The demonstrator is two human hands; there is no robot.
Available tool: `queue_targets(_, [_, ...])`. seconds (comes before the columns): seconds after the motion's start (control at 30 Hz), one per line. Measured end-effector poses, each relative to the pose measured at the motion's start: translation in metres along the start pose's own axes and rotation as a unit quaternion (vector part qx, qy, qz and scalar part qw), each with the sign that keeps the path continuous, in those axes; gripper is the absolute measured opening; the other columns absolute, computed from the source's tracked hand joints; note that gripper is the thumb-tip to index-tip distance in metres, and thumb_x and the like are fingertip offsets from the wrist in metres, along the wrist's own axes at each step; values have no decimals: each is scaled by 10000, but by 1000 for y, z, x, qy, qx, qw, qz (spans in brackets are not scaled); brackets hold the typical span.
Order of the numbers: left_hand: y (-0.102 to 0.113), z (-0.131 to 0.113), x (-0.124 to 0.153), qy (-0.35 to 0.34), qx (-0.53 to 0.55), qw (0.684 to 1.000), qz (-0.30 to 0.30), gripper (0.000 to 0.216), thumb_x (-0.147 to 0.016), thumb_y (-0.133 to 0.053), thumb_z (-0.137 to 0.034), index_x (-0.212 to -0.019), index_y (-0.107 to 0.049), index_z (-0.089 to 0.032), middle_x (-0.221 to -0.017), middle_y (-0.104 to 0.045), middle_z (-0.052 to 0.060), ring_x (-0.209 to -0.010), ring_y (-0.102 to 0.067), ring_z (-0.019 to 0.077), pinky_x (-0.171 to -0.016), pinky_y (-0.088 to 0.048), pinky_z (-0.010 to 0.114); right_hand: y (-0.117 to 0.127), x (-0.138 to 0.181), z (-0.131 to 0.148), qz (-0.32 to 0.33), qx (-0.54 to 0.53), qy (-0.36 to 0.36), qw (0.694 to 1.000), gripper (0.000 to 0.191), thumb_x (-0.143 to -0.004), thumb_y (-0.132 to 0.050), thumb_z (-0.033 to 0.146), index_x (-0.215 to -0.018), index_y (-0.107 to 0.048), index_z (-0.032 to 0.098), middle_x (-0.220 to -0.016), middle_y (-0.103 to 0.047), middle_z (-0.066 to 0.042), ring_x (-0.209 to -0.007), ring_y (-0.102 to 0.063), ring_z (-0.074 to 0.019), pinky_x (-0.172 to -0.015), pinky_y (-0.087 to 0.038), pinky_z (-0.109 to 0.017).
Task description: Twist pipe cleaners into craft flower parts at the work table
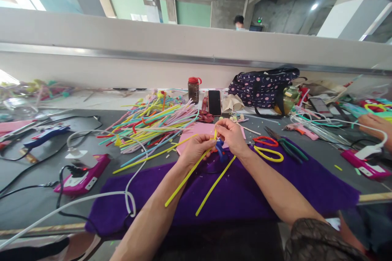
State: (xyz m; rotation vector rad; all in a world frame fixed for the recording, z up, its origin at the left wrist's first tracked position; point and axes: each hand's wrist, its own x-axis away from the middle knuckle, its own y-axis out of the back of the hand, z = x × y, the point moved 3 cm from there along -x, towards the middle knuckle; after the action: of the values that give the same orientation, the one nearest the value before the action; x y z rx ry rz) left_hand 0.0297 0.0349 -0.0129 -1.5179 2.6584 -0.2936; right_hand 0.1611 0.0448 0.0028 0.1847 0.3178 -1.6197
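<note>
My left hand (196, 149) is closed on a yellow pipe cleaner (186, 181), whose long end slants down toward me. Fingertips of my right hand (229, 132) pinch a short upright yellow piece right beside the left fingers; whether it belongs to the same stem I cannot tell. Another yellow pipe cleaner (216, 185) hangs down below my right hand, its upper end hidden. Just under both hands is a blue object (220, 151), partly covered. A purple cloth (251, 195) and a pink sheet (186, 134) lie beneath.
Many coloured pipe cleaners (159, 120) are heaped at left. Red-and-yellow-handled scissors (272, 155) and green-handled pliers (294, 149) lie at right. A magenta power strip (94, 175) with cables sits left. Behind stand a bottle (193, 89), phone (214, 102) and bag (260, 89). Another person's hand (376, 126) appears far right.
</note>
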Motion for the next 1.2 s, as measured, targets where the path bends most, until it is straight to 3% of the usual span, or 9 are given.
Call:
queue_targets(0.37, [-2,-2,1,18,47,998,26,427,-617,-701,-307,-992,-590,-136,-572,-577,-24,-367,-434,33,-353,-304,144,8,-7,-4,-12,-29,1,1000,138,-700,-602,286,-752,-556,167,-510,-520,43,-415,-422,-62,-374,-294,-175])
queue_targets(0.6, [-3,6,1,44,52,998,-1,251,-611,-705,-310,-723,-594,-114,-598,-607,17,-428,-487,52,-372,-315,143,7,-4,4,28,-44,13,999,129,-713,-605,285,-757,-558,173,-523,-519,45,-426,-419,-57,-376,-291,-168])
queue_targets(0.7, [-3,3,3,16,8,1000,-17,262,-593,-717,-311,-707,-603,-105,-574,-599,7,-391,-420,26,-353,-260,139,4,-2,5,42,-50,5,998,129,-705,-612,284,-739,-557,172,-512,-503,52,-416,-400,-53,-374,-288,-168])
queue_targets(0.83, [-6,-1,7,17,-1,1000,25,275,-622,-687,-319,-767,-576,-114,-668,-645,31,-325,-333,1,-305,-164,140,2,-1,6,49,-67,-3,997,125,-696,-620,268,-742,-561,169,-503,-491,55,-404,-384,-51,-367,-280,-168])
queue_targets(0.93, [-6,-1,8,12,10,999,39,257,-650,-662,-312,-780,-545,-124,-707,-650,45,-332,-375,10,-289,-179,127,2,-1,5,43,-86,-11,995,127,-687,-626,258,-748,-563,167,-534,-517,46,-406,-391,-50,-360,-272,-166])
queue_targets(1.2, [-3,-3,7,15,20,1000,-9,235,-668,-642,-342,-718,-538,-137,-540,-569,-23,-318,-377,13,-282,-224,116,3,-4,-1,38,-101,-34,994,134,-679,-635,262,-735,-563,164,-503,-517,45,-404,-407,-51,-355,-250,-157])
